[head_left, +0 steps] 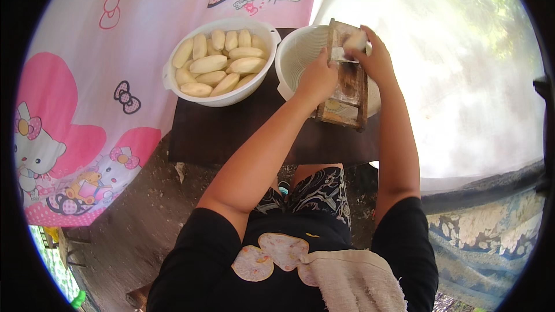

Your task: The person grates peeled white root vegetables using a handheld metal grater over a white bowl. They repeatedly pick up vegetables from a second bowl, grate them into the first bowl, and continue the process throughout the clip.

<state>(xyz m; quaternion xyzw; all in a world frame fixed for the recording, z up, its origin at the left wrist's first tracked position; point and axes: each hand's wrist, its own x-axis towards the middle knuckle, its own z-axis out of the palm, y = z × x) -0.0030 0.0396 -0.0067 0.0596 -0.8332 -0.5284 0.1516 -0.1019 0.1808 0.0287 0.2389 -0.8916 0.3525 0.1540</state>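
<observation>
Gripping the slicer (350,81), set lengthwise near-to-far, with left hand (319,78) curled on its left edge; clasping a pale piece (356,41) at its far end in cupped right hand (374,59).

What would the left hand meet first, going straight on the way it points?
The wooden-framed slicer, which the left hand is gripping at its left edge; beyond that, probably the right hand, though depth is unclear.

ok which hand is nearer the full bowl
Left. The left hand grips the slicer at its left edge, to the right of the full bowl and apart from it; the right hand is farther right, holding a pale piece at the slicer's far end.
</observation>
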